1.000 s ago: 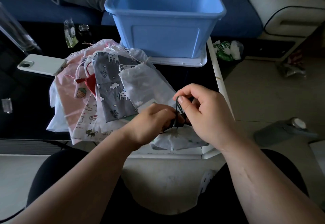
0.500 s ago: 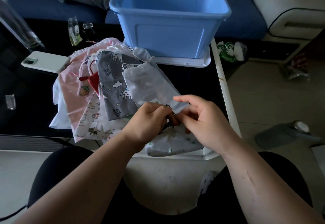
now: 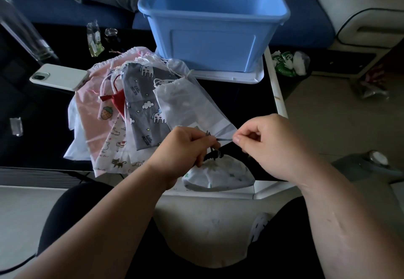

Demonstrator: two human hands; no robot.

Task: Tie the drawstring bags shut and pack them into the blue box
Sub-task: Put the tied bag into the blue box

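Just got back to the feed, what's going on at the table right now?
A person is tying a white bag shut at the near edge of the table. The left hand grips the dark cord at the bag's gathered neck, while the right hand pinches one end and pulls it sideways. A pile of other bags lies flat to the left. The blue box stands behind them; no bag shows in it.

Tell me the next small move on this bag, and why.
Probably pull both ends apart to cinch the knot: the right hand pinches the dark drawstring taut, the left hand grips cord at the gathered mouth of the white bag, where loops look loose.
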